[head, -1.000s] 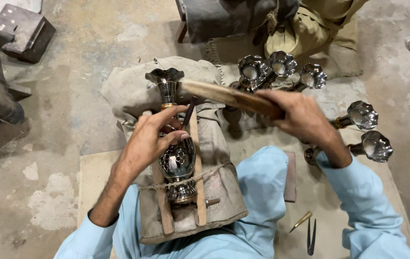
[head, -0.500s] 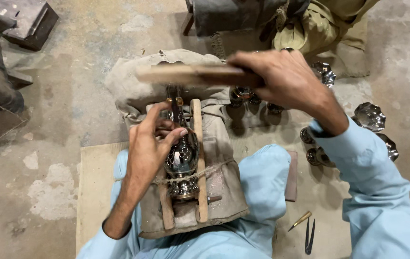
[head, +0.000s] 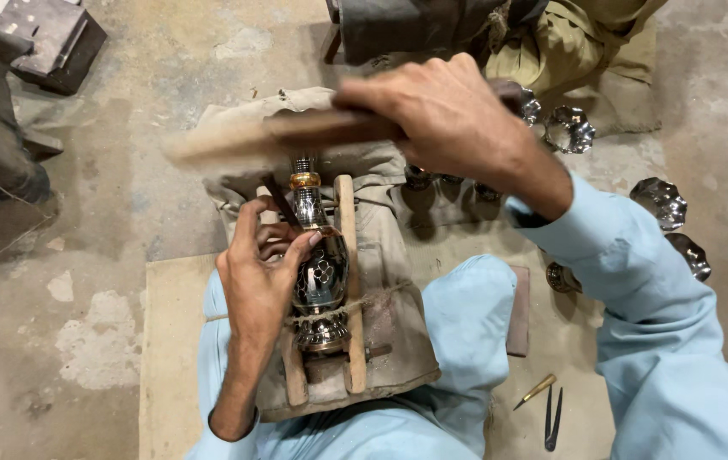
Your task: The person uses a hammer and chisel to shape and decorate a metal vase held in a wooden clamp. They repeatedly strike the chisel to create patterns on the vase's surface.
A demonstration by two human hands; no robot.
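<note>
A shiny pierced metal vase lies between two wooden slats on a tan cloth cushion in my lap. My left hand rests on the vase's left side and pinches a thin dark tool against it. My right hand grips a wooden mallet, blurred by motion, which hangs crosswise just above the vase's neck. A cord ties the slats together around the vase.
Several shiny fluted metal pieces lie on the floor at right and behind my right hand. Small pointed tools lie by my right leg. A dark metal block sits far left. Another person sits opposite.
The mallet has swung leftward and down across the vase's top, with my right hand following toward the middle. My left hand stays on the vase.
</note>
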